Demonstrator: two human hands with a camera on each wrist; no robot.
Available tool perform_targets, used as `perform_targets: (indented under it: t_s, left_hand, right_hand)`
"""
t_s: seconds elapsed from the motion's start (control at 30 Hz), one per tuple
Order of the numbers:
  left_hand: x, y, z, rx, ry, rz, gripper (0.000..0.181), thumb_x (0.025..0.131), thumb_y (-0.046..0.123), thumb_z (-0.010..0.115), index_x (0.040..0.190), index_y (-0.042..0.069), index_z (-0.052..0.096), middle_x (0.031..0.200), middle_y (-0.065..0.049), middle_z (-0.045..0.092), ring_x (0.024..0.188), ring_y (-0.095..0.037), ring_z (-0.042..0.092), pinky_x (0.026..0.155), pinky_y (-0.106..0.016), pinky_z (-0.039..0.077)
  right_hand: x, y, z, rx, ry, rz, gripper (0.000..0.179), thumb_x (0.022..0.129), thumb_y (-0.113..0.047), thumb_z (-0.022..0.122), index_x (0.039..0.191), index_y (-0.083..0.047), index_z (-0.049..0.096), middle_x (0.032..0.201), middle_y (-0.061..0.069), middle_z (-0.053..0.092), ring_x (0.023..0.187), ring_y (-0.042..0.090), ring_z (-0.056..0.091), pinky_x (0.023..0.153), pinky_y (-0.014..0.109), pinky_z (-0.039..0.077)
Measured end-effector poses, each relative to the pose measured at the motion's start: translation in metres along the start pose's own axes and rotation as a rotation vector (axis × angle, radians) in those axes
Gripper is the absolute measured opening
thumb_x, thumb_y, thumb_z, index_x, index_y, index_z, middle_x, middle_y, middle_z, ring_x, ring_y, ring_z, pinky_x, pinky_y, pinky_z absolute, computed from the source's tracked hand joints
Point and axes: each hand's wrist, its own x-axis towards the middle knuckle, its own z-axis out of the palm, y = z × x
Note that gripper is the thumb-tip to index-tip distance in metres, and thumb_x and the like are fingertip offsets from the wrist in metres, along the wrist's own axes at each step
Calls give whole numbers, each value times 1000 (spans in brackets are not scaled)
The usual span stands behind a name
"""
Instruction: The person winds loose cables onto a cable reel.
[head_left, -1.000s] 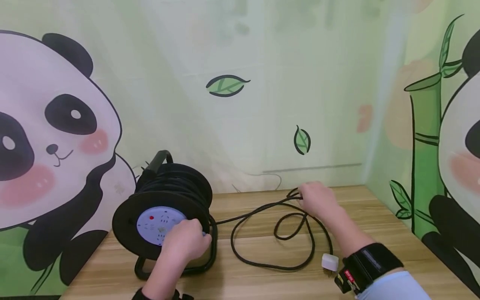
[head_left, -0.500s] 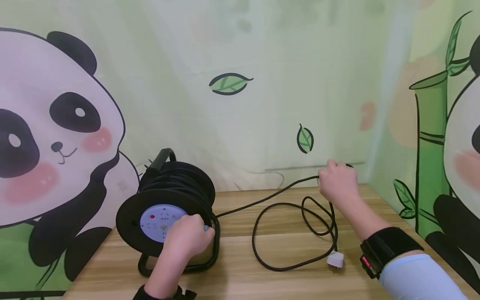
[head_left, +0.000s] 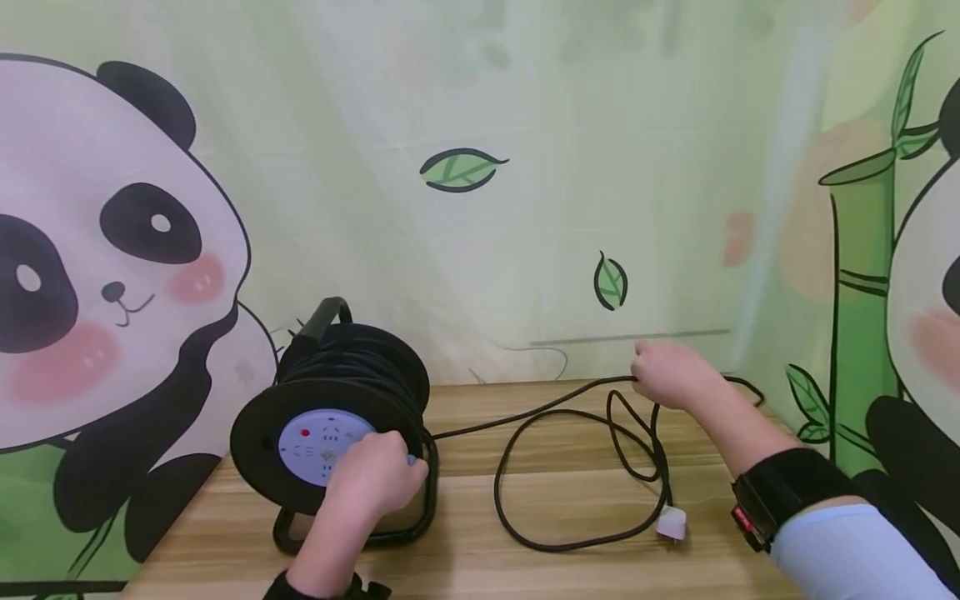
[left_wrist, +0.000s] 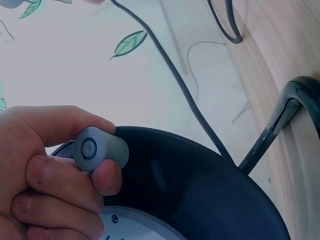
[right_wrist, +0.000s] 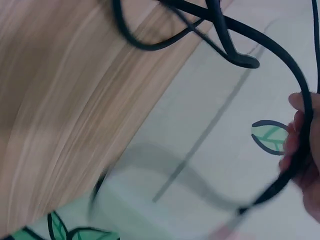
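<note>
Head view: left hand (head_left: pixel 377 477) closed, pinching grey knob (left_wrist: pixel 102 148); right hand (head_left: pixel 675 377) curled round black cable (right_wrist: pixel 307 112); steady, light tension seems best against kinks.

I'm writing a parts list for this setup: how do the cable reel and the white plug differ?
The cable reel is large and mostly black; the white plug is small. The reel stands on a tubular frame; the plug lies directly on the table. The left hand grips the reel's knob; neither hand touches the plug. Both join the black cable.
</note>
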Motion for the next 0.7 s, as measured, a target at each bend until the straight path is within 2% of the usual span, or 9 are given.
perform_targets:
  t_s: [0.13, 0.23, 0.37, 0.43, 0.5, 0.63, 0.7]
  left_hand:
    - [-1, 1, -4, -14, 6, 1, 39, 86, 32, 58, 55, 13, 44, 52, 0, 40, 45, -17, 41, 41, -30, 32]
    - [-3, 1, -6, -20, 1, 0, 42, 87, 33, 58, 52, 14, 43, 49, 1, 38, 43, -15, 39, 40, -29, 31]
    - [-4, 1, -6, -37, 14, 11, 43, 87, 33, 57, 51, 14, 42, 47, 3, 36, 41, -14, 37, 39, -28, 29]
    - [-4, 2, -7, -42, 17, 20, 43, 87, 32, 57, 51, 15, 41, 47, 3, 35, 41, -13, 36, 39, -27, 29]
    - [-5, 2, -7, -44, 16, 21, 43, 86, 32, 57, 51, 15, 41, 47, 3, 36, 41, -13, 37, 39, -27, 29]
    - [-6, 1, -8, -49, 13, 5, 42, 86, 31, 57, 51, 14, 42, 47, 2, 37, 41, -14, 38, 39, -28, 30]
    - [-5, 1, -7, -45, 15, 4, 42, 86, 31, 57, 51, 14, 42, 47, 2, 37, 41, -14, 38, 39, -28, 31]
  right_hand:
    - [0, 2, -4, 36, -77, 251, 36, 94, -40, 56, 72, -12, 61, 76, 7, 59, 63, 23, 55, 50, 44, 48]
    - [1, 2, -6, 44, -94, 398, 47, 93, -50, 53, 68, -11, 61, 75, 12, 59, 60, 28, 54, 45, 46, 46]
    - [-1, 4, -6, 73, -84, 478, 46, 89, -52, 59, 75, -9, 64, 79, 17, 59, 64, 33, 54, 43, 44, 45]
    - [-2, 4, -6, 56, -91, 502, 51, 88, -58, 58, 73, -10, 64, 78, 16, 59, 63, 32, 55, 44, 44, 45]
    - [-3, 3, -7, 24, -92, 528, 59, 88, -65, 51, 73, -10, 65, 79, 19, 59, 67, 35, 55, 49, 47, 45]
    - [-1, -3, -7, -19, -34, 570, 81, 90, -74, 29, 89, -5, 71, 91, 30, 57, 86, 46, 49, 66, 61, 42]
    - [-1, -5, -6, -27, -13, 573, 84, 92, -73, 22, 85, -5, 71, 90, 30, 57, 86, 45, 49, 67, 61, 42]
